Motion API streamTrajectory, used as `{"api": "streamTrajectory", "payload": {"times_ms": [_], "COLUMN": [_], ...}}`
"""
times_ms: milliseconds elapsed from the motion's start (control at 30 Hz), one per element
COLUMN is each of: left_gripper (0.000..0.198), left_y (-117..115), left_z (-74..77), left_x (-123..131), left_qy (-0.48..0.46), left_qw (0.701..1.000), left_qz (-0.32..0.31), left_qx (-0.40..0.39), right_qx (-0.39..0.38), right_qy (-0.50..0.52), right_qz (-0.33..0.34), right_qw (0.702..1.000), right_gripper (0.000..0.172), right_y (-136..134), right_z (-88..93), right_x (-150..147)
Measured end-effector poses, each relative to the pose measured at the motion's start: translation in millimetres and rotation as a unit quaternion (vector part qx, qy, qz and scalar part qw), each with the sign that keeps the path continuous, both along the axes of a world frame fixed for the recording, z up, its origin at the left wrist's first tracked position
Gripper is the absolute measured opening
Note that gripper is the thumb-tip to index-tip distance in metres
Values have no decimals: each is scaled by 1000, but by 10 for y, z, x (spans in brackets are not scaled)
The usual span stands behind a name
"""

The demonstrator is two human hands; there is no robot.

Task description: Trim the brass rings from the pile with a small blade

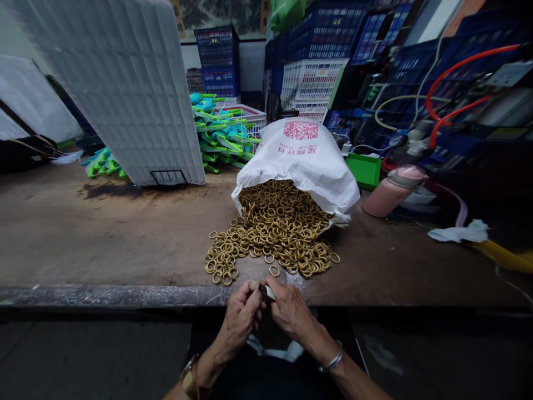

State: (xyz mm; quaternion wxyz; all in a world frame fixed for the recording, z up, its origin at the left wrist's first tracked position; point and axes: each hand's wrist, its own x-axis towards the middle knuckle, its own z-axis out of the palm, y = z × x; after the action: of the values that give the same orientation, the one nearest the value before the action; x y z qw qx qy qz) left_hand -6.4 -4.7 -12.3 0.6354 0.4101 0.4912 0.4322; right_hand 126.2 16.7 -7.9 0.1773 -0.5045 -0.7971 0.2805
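Both my hands meet just in front of the table's near edge. My left hand point(240, 315) is closed in a pinch; the small piece between its fingertips is mostly hidden. In the fist of my right hand point(293, 312) is a small pale-handled tool point(270, 293), its dark end touching my left fingertips. Just beyond lies a spread of brass-coloured rings point(287, 236), spilling from the open mouth of a white woven sack point(308, 161) printed in red. One loose ring point(273, 270) lies closest to my hands.
A tall pale ribbed panel point(125, 94) stands on the wooden table point(104, 239) at left. Green and blue plastic pieces point(225, 133) are heaped behind it. At right are a pink bottle point(391, 191), a green tray point(363, 171) and red hoses point(441, 91). Stacked crates point(314, 80) fill the back.
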Motion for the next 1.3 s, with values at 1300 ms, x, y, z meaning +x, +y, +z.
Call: {"api": "streamTrajectory", "payload": {"times_ms": [1300], "left_gripper": [26], "left_y": [81], "left_z": [-50], "left_x": [-77], "left_qy": [-53], "left_qw": [996], "left_qz": [70], "left_qx": [-21], "right_qx": [-80], "right_qy": [148], "right_qz": [-149], "right_qw": [975], "right_gripper": [10], "right_y": [218], "right_z": [-138], "right_x": [47]}}
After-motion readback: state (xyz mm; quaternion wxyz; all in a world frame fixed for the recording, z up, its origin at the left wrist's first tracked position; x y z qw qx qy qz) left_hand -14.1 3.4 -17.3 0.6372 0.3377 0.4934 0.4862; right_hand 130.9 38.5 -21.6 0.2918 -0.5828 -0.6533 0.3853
